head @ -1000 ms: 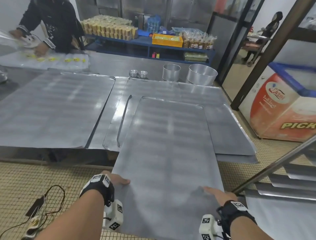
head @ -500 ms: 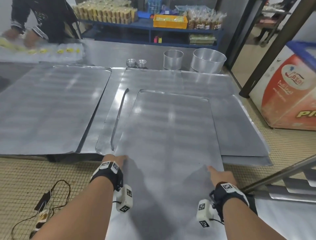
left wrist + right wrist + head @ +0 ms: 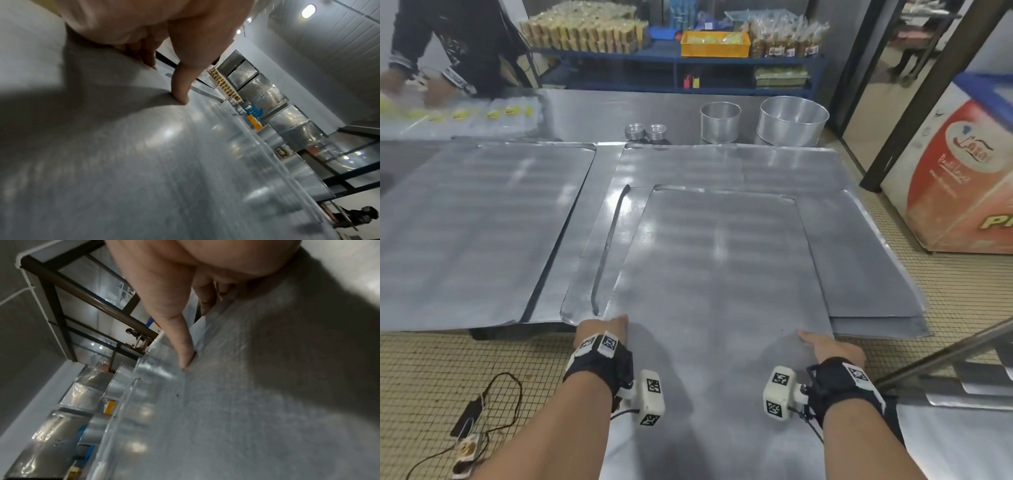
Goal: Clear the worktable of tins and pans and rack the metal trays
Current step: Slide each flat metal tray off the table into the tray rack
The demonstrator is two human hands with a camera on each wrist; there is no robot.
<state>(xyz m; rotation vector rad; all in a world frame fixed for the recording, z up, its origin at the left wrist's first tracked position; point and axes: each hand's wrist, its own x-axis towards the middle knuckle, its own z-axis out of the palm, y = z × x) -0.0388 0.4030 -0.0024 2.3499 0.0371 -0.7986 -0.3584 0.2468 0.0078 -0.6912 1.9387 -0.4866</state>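
Note:
A large flat metal tray (image 3: 715, 281) lies lengthwise over the stack of trays (image 3: 859, 267) on the worktable, its near end overhanging the floor. My left hand (image 3: 602, 330) grips its left edge, thumb on top (image 3: 180, 91), fingers under. My right hand (image 3: 825, 346) grips the right edge the same way, thumb pressed on the surface (image 3: 185, 353). Another big tray (image 3: 472, 233) lies to the left. Two round tins (image 3: 792, 120) and two stacks of small pans (image 3: 645, 132) stand at the table's far edge.
A tray rack with slanted rails (image 3: 945, 363) stands at the lower right. An orange chest freezer (image 3: 955, 178) is on the right. A person (image 3: 448, 44) works at the far left. A cable and device (image 3: 469, 442) lie on the tiled floor.
The tray has slid forward over the table stack, and both hands moved with it; the view tilted lower and closer to the table.

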